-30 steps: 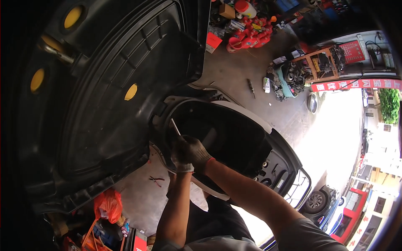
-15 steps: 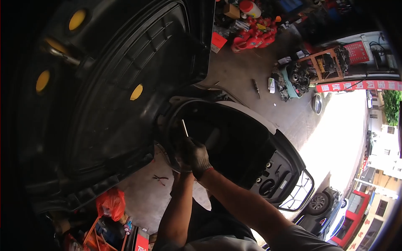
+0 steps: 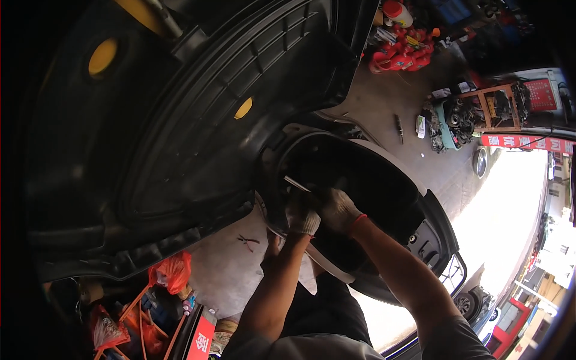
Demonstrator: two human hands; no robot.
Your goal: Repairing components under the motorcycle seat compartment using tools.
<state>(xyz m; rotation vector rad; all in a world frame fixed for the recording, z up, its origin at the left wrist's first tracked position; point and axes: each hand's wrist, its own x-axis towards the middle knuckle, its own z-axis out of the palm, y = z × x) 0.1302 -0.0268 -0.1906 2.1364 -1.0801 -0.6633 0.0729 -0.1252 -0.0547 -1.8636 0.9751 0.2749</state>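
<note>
Over the black storage compartment (image 3: 372, 180) of a scooter, both my hands work close together in work gloves with pale cuffs and dark finger areas. My right hand (image 3: 338, 209) is closed, and a thin silvery metal rod (image 3: 296, 183) sticks out from its fingers toward the left. Just beside it, my left hand (image 3: 302, 213) lies beneath the rod with its fingers curled. Deep shadow hides what those fingers grip. The raised seat (image 3: 198, 120), its black ribbed underside showing yellow foam through round holes, fills the left of the view.
Pliers (image 3: 247, 242) lie on the floor beyond my left forearm. Red bags (image 3: 170, 271) and loose goods crowd the lower left. Engine parts (image 3: 459, 117) and an orange frame (image 3: 495, 108) stand at the right. Red bottles (image 3: 405, 55) are piled farther back.
My hands have moved slightly apart, side by side rather than overlapping. The rod has tipped from nearly upright to a slant toward the left. The whole view has shifted.
</note>
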